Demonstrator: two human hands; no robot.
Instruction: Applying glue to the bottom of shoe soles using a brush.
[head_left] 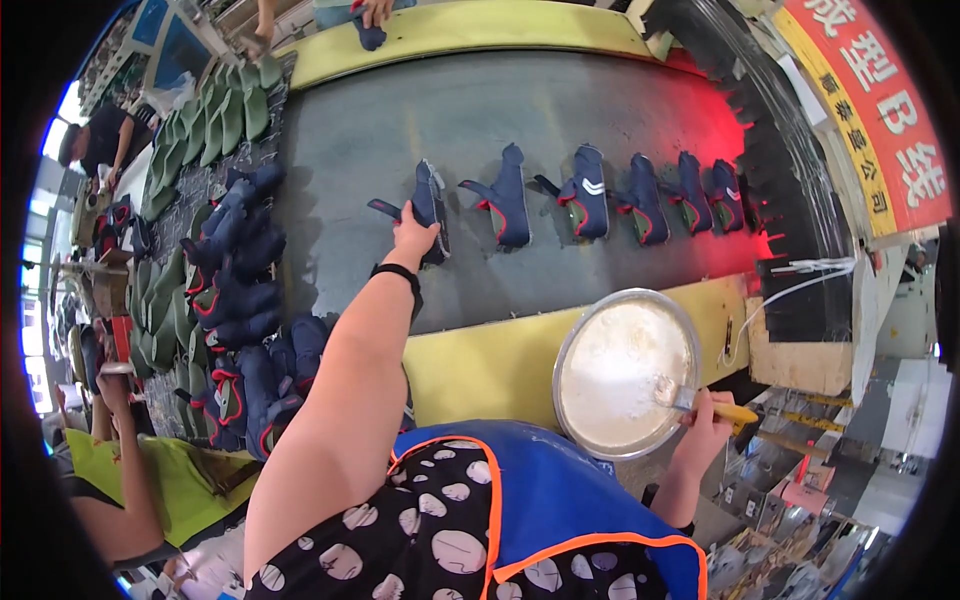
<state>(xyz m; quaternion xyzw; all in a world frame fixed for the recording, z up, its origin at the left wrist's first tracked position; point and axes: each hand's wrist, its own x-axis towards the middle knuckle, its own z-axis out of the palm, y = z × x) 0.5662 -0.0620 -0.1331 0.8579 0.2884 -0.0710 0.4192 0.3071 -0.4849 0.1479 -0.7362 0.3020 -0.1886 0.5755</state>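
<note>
My left hand (414,238), arm stretched forward over the dark conveyor belt (350,120), has its fingers closed on the near side of a navy shoe upper (428,195). That upper is the leftmost of a row on the belt; its tongue or strap points left. My right hand (708,425) grips a brush (738,412) by its yellow handle. The brush's bristles rest in white, creamy liquid (622,365) inside a round metal bowl (563,390) close to my front. What the liquid is, I cannot tell.
Several navy uppers with red edging (588,195) stand rightward toward a red-lit opening (725,140) with black flaps. Left are piled navy uppers (240,250) and green soles (240,105). Yellow boards (480,385) edge the belt. Other people work left (115,400) and beyond the belt (372,12).
</note>
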